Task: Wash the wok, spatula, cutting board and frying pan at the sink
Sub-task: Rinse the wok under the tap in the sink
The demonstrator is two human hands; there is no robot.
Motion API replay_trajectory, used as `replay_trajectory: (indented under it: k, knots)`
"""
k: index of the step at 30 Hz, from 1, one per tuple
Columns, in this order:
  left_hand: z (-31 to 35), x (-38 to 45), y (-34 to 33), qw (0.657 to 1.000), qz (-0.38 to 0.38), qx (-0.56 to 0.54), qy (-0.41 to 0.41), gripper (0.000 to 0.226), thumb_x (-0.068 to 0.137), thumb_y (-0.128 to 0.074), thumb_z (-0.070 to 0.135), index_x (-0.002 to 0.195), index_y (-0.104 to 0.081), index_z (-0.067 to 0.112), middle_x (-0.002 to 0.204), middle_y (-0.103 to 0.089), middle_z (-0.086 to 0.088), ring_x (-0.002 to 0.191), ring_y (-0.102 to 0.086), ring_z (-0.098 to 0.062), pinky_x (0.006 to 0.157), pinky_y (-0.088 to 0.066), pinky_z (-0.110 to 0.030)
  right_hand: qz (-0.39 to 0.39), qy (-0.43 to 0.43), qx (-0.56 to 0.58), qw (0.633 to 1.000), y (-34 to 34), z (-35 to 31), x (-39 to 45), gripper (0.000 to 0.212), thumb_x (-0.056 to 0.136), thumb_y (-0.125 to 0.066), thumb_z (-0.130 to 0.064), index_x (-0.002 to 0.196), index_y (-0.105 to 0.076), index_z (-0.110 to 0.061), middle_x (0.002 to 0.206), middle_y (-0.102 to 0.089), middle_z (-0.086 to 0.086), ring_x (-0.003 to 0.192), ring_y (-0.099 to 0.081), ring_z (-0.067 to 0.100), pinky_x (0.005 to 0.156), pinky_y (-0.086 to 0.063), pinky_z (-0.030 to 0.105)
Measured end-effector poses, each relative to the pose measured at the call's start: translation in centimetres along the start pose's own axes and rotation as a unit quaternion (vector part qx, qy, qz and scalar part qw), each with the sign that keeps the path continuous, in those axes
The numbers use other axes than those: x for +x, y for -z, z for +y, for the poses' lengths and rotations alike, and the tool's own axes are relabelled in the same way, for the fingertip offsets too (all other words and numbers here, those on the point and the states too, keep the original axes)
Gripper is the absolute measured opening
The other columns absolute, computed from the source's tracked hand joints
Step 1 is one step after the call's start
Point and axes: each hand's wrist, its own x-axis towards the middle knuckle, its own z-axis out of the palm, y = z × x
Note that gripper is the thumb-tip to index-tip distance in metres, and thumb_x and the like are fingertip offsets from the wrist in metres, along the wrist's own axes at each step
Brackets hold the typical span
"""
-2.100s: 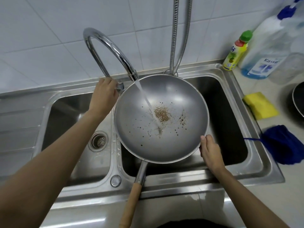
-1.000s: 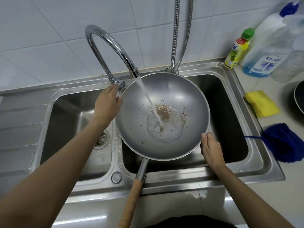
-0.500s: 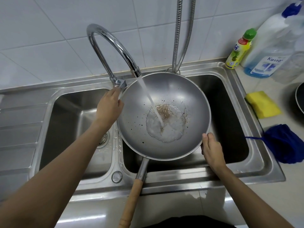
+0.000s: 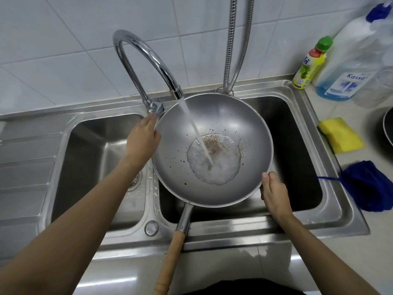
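A grey steel wok with a wooden handle sits over the right basin of the sink. Brown food residue and dark specks mark its bottom, where a pool of foamy water has gathered. Water streams into it from the curved tap. My right hand grips the wok's rim at the lower right, thumb on top. My left hand lies beside the wok's left rim, its fingertips touching the tap lever. A dark frying pan's edge shows at the far right.
The left basin with its drain lies under my left arm. On the counter to the right are a yellow sponge, a blue cloth, a green-capped bottle and a large white detergent bottle. A metal hose hangs behind the wok.
The pool of water in the wok has grown over the residue. My left hand has slipped down from the tap lever to just below it. My right hand has kept its hold.
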Motion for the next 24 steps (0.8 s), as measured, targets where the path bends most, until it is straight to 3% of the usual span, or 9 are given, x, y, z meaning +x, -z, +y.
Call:
replay_trajectory:
  k: [6, 11, 16, 20, 24]
  knots:
    - [0.1, 0.0, -0.1, 1.0, -0.001, 0.009, 0.006, 0.043, 0.088, -0.052, -0.003, 0.131, -0.054, -0.003, 0.136, -0.054, -0.023, 0.12, -0.054, -0.04, 0.097, -0.046, -0.047, 0.004, 0.006, -0.004, 1.0, 0.0, 0.2, 0.0, 0.034, 0.101, -0.028, -0.039, 0.079, -0.042, -0.017, 0.061, -0.057, 0.01, 0.057, -0.057, 0.027, 0.054, -0.046, 0.038]
    - [-0.3, 1.0, 1.2, 0.999, -0.01, 0.034, 0.002, 0.028, 0.09, -0.054, -0.001, 0.116, -0.063, 0.003, 0.114, -0.066, -0.018, 0.096, -0.063, -0.038, 0.076, -0.052, -0.047, 0.005, 0.01, -0.005, 1.0, 0.1, 0.1, 0.0, 0.034, 0.101, -0.028, -0.039, 0.076, -0.04, -0.02, 0.06, -0.056, 0.009, 0.056, -0.057, 0.027, 0.053, -0.045, 0.037]
    - [-1.4, 2.5, 2.5, 0.985, -0.062, 0.138, -0.077, 0.017, 0.09, -0.058, 0.0, 0.105, -0.065, 0.006, 0.092, -0.068, -0.015, 0.075, -0.065, -0.037, 0.064, -0.056, -0.048, 0.004, 0.004, -0.004, 1.0, 0.0, 0.3, 0.1, 0.035, 0.101, -0.028, -0.04, 0.075, -0.04, -0.019, 0.059, -0.056, 0.01, 0.055, -0.056, 0.027, 0.054, -0.045, 0.038]
    - [-1.7, 4.2, 4.1, 0.979, -0.069, 0.149, -0.125, 0.022, 0.09, -0.06, 0.001, 0.109, -0.069, 0.01, 0.095, -0.071, -0.016, 0.08, -0.068, -0.038, 0.068, -0.056, -0.047, -0.003, 0.001, 0.003, 1.0, -0.1, 0.1, 0.1, 0.034, 0.101, -0.028, -0.039, 0.076, -0.041, -0.019, 0.061, -0.056, 0.01, 0.056, -0.056, 0.026, 0.053, -0.045, 0.037]
    - [-2.4, 8.0, 5.4, 0.976, -0.078, 0.158, -0.125, 0.017, 0.095, -0.055, 0.013, 0.101, -0.069, 0.006, 0.093, -0.07, -0.02, 0.083, -0.065, -0.041, 0.068, -0.052, -0.047, 0.0, -0.008, 0.006, 1.0, 0.0, 0.1, 0.2, 0.036, 0.1, -0.028, -0.042, 0.077, -0.042, -0.018, 0.062, -0.056, 0.01, 0.057, -0.057, 0.027, 0.054, -0.047, 0.041]
